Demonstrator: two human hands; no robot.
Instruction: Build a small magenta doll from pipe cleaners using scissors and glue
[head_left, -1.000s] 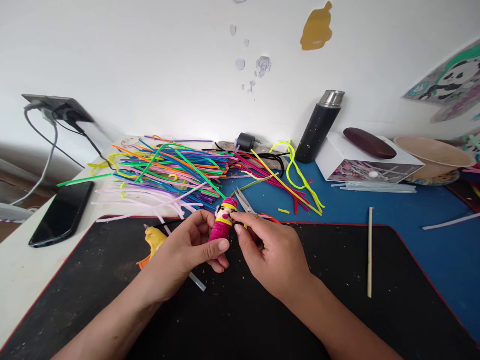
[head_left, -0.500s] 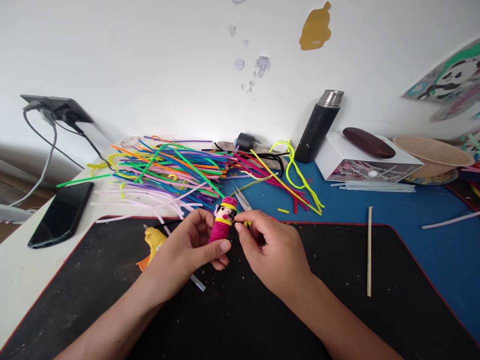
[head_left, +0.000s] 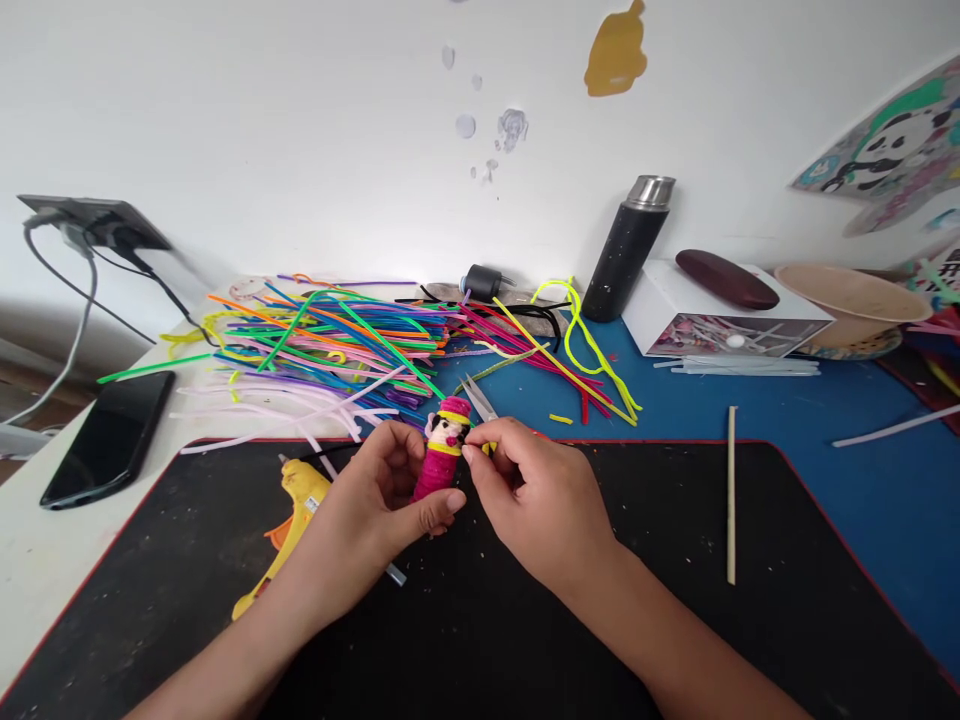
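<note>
A small pipe-cleaner doll (head_left: 437, 470) with a magenta body, pale head, yellow bands and magenta hat is upright over the black mat. My left hand (head_left: 390, 490) is closed around its body, thumb across the front. At the right side of the doll's head, my right hand (head_left: 536, 490) has thumb and forefinger pinched together; whatever lies between those fingertips is too small to make out. Just behind the right fingers are scissors (head_left: 479, 398), blades pointing away, handles mostly hidden. A yellow glue gun (head_left: 304, 490) lies left of my left hand, partly covered by my forearm.
Many coloured pipe cleaners (head_left: 337, 330) are heaped behind my hands. A phone (head_left: 109, 440) lies at the left. Toward the back right stand a black flask (head_left: 628, 250), a white box (head_left: 720, 300) and a beige bowl (head_left: 847, 295). One thin stick (head_left: 731, 495) rests on the mat.
The camera view has shifted slightly, so the background sits further left. Both hands stay at the doll, the right fingertips still against the side of its head.
</note>
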